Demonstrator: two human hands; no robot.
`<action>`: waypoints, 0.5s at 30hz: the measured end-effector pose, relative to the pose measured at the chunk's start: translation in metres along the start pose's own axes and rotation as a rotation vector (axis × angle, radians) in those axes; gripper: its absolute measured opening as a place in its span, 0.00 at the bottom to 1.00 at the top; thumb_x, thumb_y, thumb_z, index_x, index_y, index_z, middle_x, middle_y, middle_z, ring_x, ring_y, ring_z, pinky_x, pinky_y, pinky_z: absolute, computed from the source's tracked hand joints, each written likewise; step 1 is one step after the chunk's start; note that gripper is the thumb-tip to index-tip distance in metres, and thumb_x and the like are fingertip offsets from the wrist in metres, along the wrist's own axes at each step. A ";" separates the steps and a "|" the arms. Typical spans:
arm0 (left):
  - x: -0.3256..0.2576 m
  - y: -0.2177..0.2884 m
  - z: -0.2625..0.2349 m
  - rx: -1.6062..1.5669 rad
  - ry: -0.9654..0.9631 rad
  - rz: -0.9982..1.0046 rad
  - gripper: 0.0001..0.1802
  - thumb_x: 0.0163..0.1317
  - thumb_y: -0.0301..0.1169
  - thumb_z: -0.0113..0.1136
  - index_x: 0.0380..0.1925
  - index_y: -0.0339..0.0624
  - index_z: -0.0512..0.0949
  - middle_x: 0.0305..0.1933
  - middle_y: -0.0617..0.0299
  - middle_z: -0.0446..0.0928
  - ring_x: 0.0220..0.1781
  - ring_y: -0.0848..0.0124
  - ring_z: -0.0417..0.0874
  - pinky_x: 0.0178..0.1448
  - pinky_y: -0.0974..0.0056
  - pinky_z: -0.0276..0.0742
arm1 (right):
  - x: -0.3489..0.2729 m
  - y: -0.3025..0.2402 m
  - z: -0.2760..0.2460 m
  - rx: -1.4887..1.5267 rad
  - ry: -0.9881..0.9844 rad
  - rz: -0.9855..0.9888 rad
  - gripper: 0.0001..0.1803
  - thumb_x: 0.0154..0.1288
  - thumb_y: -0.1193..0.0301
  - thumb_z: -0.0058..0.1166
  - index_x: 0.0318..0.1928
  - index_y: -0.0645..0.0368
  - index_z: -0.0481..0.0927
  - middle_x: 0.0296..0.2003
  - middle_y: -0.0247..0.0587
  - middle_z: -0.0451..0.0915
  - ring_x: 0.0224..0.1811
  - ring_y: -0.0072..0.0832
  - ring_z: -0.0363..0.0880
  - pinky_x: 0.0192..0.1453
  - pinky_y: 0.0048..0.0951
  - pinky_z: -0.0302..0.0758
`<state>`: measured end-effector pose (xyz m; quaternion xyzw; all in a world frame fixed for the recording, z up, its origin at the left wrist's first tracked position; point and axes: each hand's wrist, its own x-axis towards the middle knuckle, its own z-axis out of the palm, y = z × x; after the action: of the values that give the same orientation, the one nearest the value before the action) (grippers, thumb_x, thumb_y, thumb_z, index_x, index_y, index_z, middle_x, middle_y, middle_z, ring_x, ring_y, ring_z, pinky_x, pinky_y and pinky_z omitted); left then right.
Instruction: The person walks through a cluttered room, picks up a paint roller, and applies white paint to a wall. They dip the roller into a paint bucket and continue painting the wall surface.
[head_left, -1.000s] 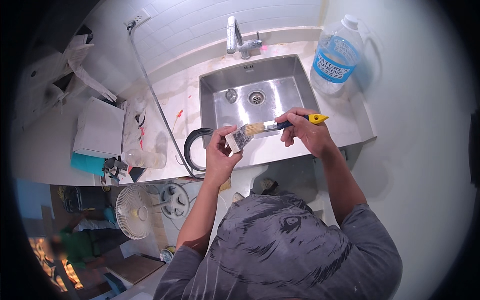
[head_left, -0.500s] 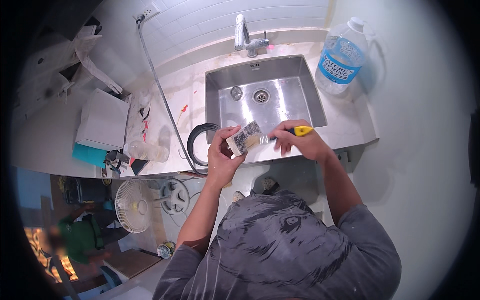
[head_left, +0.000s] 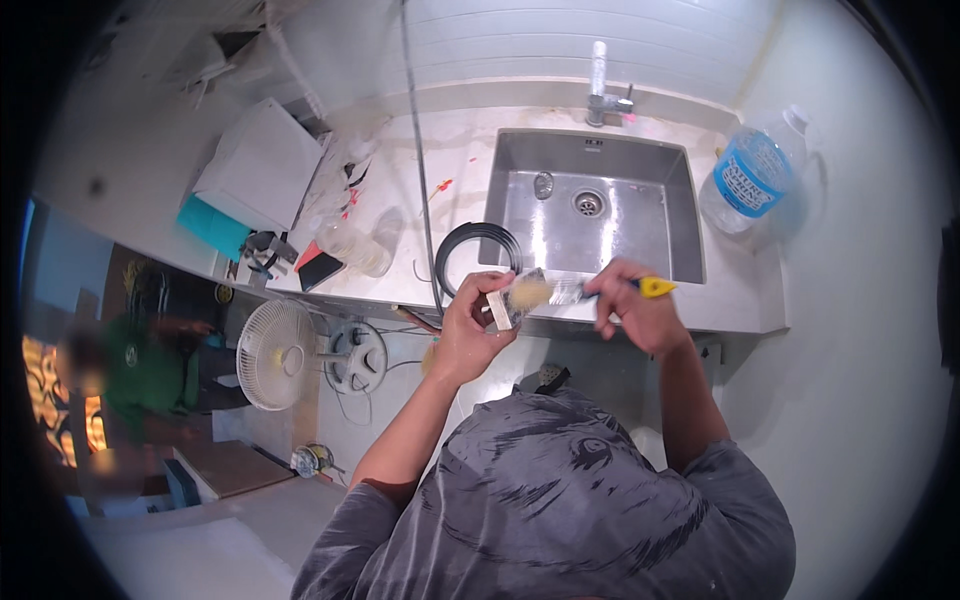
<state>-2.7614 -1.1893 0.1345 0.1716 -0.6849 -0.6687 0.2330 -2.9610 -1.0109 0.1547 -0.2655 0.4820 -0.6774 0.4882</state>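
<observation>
From my end the sink [head_left: 640,232] is the biggest thing I've got, w/ the clear jug [head_left: 752,172] to its R and a black coil [head_left: 444,262] at its near-L corner. L hand [head_left: 470,335], just this side of that corner, pinches a block btwn thumb & fingers; R hand [head_left: 640,315], nr the sink's front edge, has its fingers curled round the handle of a brush [head_left: 568,291], grip detail blurred. Brush prob. light: stiff handle, soft bristles that'll splay if pushed, so I'd grip the handle close to the metal band. Smallest is the block [head_left: 500,311], whitish sides, in front of the sink's near-L corner, bristles over its dark face. Looks rigid, fairly light, edges maybe chippy; can't tell if slick. I'd hold it by the sides, fingers off the face.
</observation>
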 end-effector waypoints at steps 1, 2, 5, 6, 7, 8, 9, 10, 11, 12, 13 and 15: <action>-0.011 -0.001 -0.010 0.000 0.010 0.030 0.35 0.45 0.09 0.68 0.56 0.39 0.73 0.62 0.56 0.70 0.68 0.63 0.74 0.72 0.59 0.70 | 0.006 -0.004 0.018 -0.144 -0.159 0.089 0.10 0.74 0.69 0.55 0.38 0.63 0.82 0.26 0.39 0.83 0.27 0.23 0.80 0.30 0.26 0.75; -0.021 -0.002 -0.017 -0.006 0.012 0.064 0.35 0.45 0.08 0.68 0.56 0.39 0.74 0.62 0.56 0.70 0.68 0.63 0.74 0.72 0.59 0.71 | 0.018 0.004 0.020 -0.450 -0.010 -0.057 0.10 0.74 0.68 0.55 0.39 0.62 0.82 0.27 0.39 0.83 0.28 0.23 0.81 0.31 0.26 0.75; -0.060 0.014 -0.051 -0.012 0.126 0.199 0.34 0.44 0.11 0.70 0.55 0.38 0.73 0.60 0.53 0.72 0.66 0.61 0.77 0.71 0.59 0.71 | 0.053 0.055 -0.005 -1.175 0.364 -0.526 0.08 0.73 0.69 0.57 0.41 0.62 0.81 0.27 0.36 0.82 0.29 0.20 0.79 0.32 0.25 0.74; -0.076 0.018 -0.070 0.004 0.166 0.256 0.34 0.43 0.11 0.70 0.55 0.38 0.73 0.59 0.53 0.72 0.66 0.61 0.77 0.71 0.58 0.70 | 0.055 0.050 0.007 -0.997 0.362 -0.429 0.07 0.72 0.70 0.57 0.41 0.62 0.81 0.26 0.34 0.80 0.28 0.20 0.78 0.33 0.25 0.74; -0.090 0.020 -0.089 0.021 0.227 0.248 0.34 0.44 0.12 0.70 0.55 0.38 0.73 0.58 0.54 0.73 0.65 0.62 0.78 0.71 0.59 0.71 | 0.053 0.045 0.020 -0.822 0.356 -0.328 0.07 0.72 0.71 0.58 0.42 0.62 0.82 0.26 0.33 0.79 0.28 0.19 0.76 0.34 0.25 0.73; -0.108 0.020 -0.107 0.030 0.283 0.226 0.33 0.45 0.13 0.70 0.54 0.38 0.73 0.56 0.54 0.74 0.64 0.63 0.78 0.70 0.60 0.71 | 0.048 0.044 0.032 -0.651 0.355 -0.209 0.06 0.71 0.72 0.58 0.42 0.62 0.82 0.25 0.32 0.77 0.27 0.18 0.75 0.34 0.25 0.73; -0.126 0.018 -0.123 0.036 0.335 0.204 0.32 0.46 0.14 0.70 0.54 0.38 0.73 0.55 0.55 0.75 0.63 0.63 0.79 0.70 0.60 0.71 | 0.049 0.047 0.039 -0.763 0.327 -0.228 0.07 0.70 0.73 0.59 0.45 0.61 0.82 0.26 0.31 0.75 0.27 0.17 0.72 0.35 0.25 0.73; -0.145 0.011 -0.138 0.012 0.426 0.087 0.31 0.47 0.14 0.70 0.54 0.38 0.73 0.54 0.57 0.76 0.61 0.65 0.79 0.68 0.62 0.71 | 0.054 0.057 0.040 -0.826 0.299 -0.265 0.08 0.70 0.74 0.59 0.47 0.61 0.82 0.28 0.31 0.76 0.28 0.16 0.73 0.34 0.24 0.74; -0.166 -0.005 -0.153 -0.014 0.520 -0.024 0.30 0.48 0.15 0.69 0.54 0.38 0.73 0.52 0.58 0.76 0.60 0.67 0.79 0.67 0.63 0.72 | 0.064 0.073 0.038 -0.890 0.263 -0.312 0.09 0.70 0.74 0.59 0.49 0.60 0.82 0.30 0.31 0.76 0.28 0.16 0.73 0.34 0.23 0.74; -0.189 -0.023 -0.169 -0.042 0.617 -0.138 0.29 0.49 0.15 0.69 0.54 0.38 0.73 0.51 0.60 0.77 0.59 0.69 0.79 0.65 0.64 0.73 | 0.075 0.085 0.043 -0.950 0.220 -0.359 0.11 0.70 0.75 0.59 0.51 0.60 0.81 0.32 0.31 0.77 0.29 0.15 0.74 0.34 0.22 0.74; -0.215 -0.048 -0.185 -0.025 0.710 -0.206 0.27 0.51 0.15 0.68 0.53 0.38 0.74 0.48 0.62 0.77 0.55 0.71 0.78 0.62 0.65 0.73 | 0.088 0.093 0.056 -0.950 0.218 -0.304 0.13 0.71 0.72 0.58 0.54 0.59 0.81 0.31 0.33 0.76 0.28 0.18 0.73 0.34 0.24 0.74; -0.270 -0.107 -0.204 0.026 0.880 -0.339 0.24 0.53 0.16 0.67 0.50 0.38 0.74 0.43 0.65 0.76 0.48 0.74 0.77 0.56 0.66 0.74 | 0.116 0.104 0.067 -0.918 0.216 -0.286 0.13 0.72 0.71 0.57 0.54 0.58 0.81 0.33 0.34 0.77 0.30 0.18 0.75 0.35 0.25 0.75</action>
<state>-2.4330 -1.2177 0.0027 0.5512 -0.4918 -0.5523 0.3864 -2.9079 -1.1498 0.0730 -0.4449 0.7373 -0.4790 0.1702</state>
